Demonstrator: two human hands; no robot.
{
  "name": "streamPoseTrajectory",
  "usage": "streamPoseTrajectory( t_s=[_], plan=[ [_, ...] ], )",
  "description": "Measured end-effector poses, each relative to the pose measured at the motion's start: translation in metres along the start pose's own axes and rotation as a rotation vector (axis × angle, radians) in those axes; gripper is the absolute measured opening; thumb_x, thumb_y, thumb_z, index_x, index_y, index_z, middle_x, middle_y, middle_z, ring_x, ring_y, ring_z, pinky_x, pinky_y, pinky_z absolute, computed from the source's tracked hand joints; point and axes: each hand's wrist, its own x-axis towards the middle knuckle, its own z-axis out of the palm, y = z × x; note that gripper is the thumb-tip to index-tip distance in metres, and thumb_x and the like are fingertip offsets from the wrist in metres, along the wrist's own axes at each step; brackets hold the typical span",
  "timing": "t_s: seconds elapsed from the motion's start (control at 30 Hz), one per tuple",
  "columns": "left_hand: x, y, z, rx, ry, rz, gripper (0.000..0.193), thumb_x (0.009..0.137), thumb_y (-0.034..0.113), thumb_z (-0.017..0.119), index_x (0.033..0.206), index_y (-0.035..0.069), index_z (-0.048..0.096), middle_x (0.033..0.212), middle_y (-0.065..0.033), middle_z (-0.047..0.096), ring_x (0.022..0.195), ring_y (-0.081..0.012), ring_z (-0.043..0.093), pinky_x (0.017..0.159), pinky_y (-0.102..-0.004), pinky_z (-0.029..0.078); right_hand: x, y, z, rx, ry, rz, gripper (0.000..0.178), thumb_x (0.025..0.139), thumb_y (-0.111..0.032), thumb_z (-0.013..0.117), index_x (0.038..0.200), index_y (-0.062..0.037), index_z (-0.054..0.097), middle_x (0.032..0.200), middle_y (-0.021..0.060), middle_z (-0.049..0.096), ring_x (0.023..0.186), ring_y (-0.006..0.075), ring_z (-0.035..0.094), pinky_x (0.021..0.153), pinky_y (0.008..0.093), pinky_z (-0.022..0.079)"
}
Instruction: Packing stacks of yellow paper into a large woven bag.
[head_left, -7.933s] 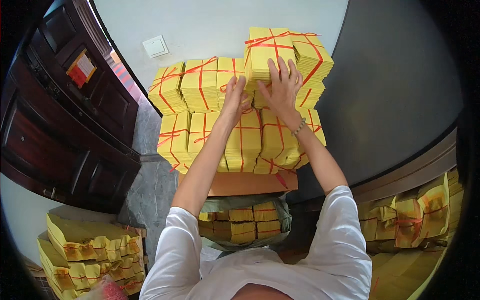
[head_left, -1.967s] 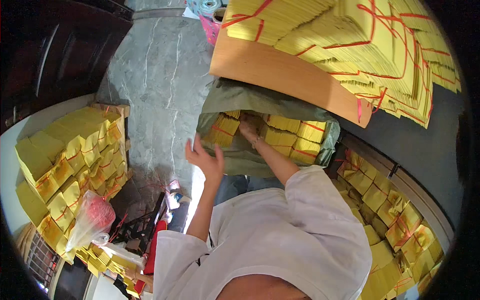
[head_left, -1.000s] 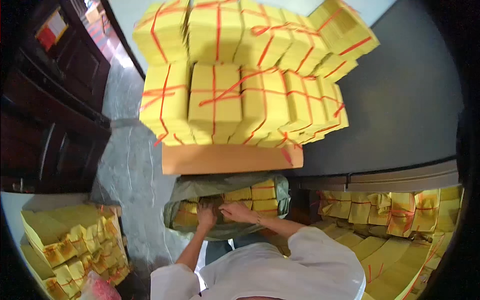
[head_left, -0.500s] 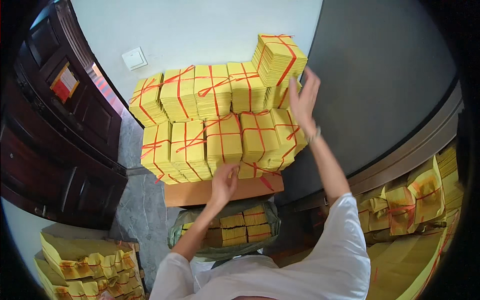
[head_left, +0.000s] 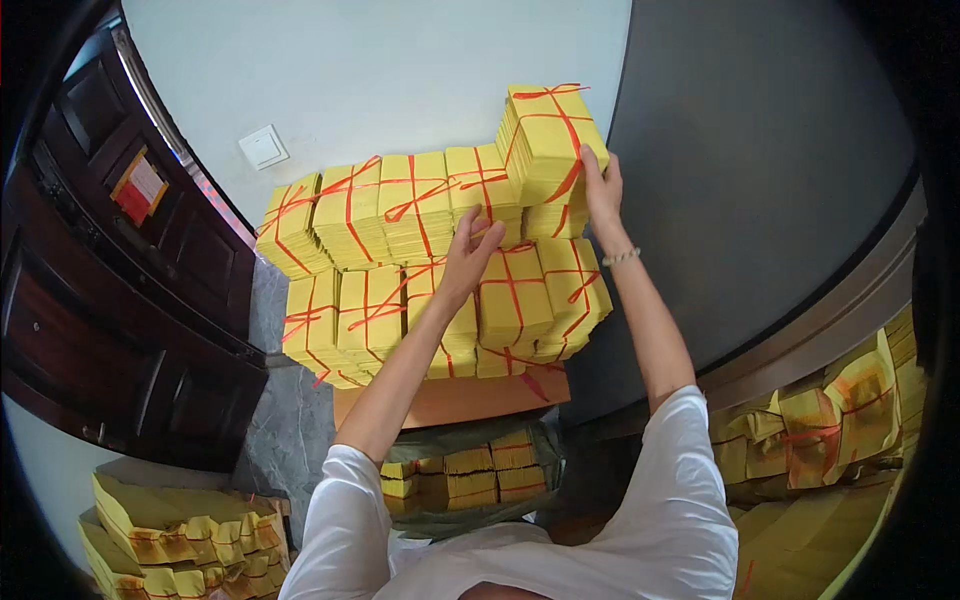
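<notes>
Bundles of yellow paper, each tied crosswise with red ribbon, stand in two rows on a brown box-like support (head_left: 450, 403). One paper bundle (head_left: 557, 145) rests on top at the back right, above another bundle (head_left: 553, 220). My right hand (head_left: 604, 200) lies against the right side of that top bundle, thumb near its front edge. My left hand (head_left: 468, 262) hovers over the middle of the rows, fingers apart and holding nothing. It is nearest to a back-row bundle (head_left: 482, 180) and covers part of a front-row bundle (head_left: 440, 310).
A green sack (head_left: 550, 450) with more yellow bundles stands close to my body. Yellow paper packs lie at lower left (head_left: 180, 515) and at right (head_left: 815, 420). A dark grey panel (head_left: 740, 200) borders the rows; a dark wooden door (head_left: 130, 300) is at left.
My left hand has moved up and forward from the front row's near edge. The right hand has come in against the top bundle. The view has shifted slightly.
</notes>
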Motion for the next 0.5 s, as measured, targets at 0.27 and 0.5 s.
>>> streamPoseTrajectory(
  t_s=[0.27,0.5],
  plan=[
    [0.032,-0.023,0.013,-0.244,-0.108,-0.104,0.091,0.083,0.059,0.050,0.145,0.012,0.002,0.147,-0.0148,0.015,0.132,-0.0289,0.027,0.103,-0.0410,0.030,-0.089,0.010,0.001,0.331,-0.042,-0.296,0.043,0.089,-0.014,0.056,0.124,0.0017,0.036,0.117,0.0105,0.047,0.107,0.0160,0.046,0.090,0.0289,0.038],
    [0.000,-0.003,0.035,-0.319,-0.209,0.087,0.089,0.078,0.026,0.067,0.144,0.010,0.009,0.143,-0.0098,0.023,0.129,-0.0230,0.029,0.102,-0.0351,0.032,-0.137,0.015,-0.014,0.200,-0.020,-0.441,0.051,0.089,-0.011,0.057,0.127,0.0024,0.027,0.122,0.0130,0.041,0.111,0.0191,0.042,0.095,0.0315,0.033]
  ],
)
